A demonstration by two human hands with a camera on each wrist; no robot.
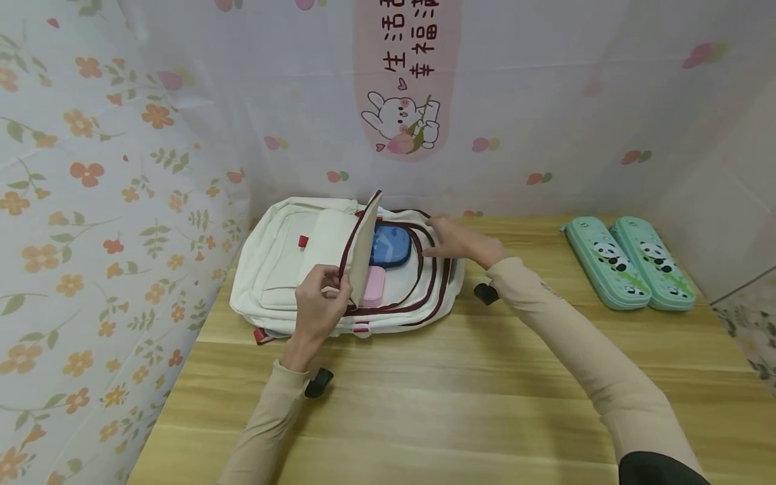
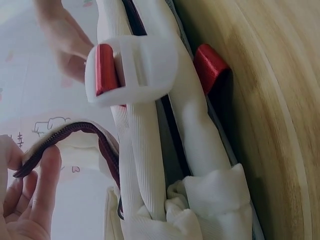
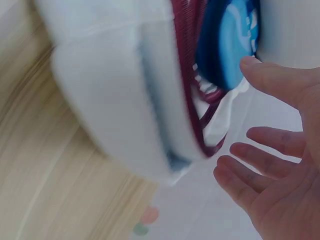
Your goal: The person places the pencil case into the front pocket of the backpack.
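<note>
A white backpack [image 1: 281, 252] with dark red zippers lies on the wooden table, its front pocket unzipped. My left hand [image 1: 321, 303] pinches the zippered edge of the pocket flap [image 1: 362, 249] and holds it raised; the left wrist view shows the dark zipper edge [image 2: 82, 126] between thumb and fingers. Inside the pocket lie a blue case [image 1: 391, 245] and a pink item [image 1: 374, 285] partly behind the flap. My right hand [image 1: 457, 239] is at the pack's right end. In the right wrist view its fingers are spread, the thumb near the blue case [image 3: 232, 45].
Two mint-green pencil cases [image 1: 606, 263] with panda pictures lie side by side at the table's right. A printed cloth [image 1: 291, 101] hangs behind the table, and a floral one [image 1: 91, 236] on the left. A white buckle [image 2: 132, 70] is on the pack's near side.
</note>
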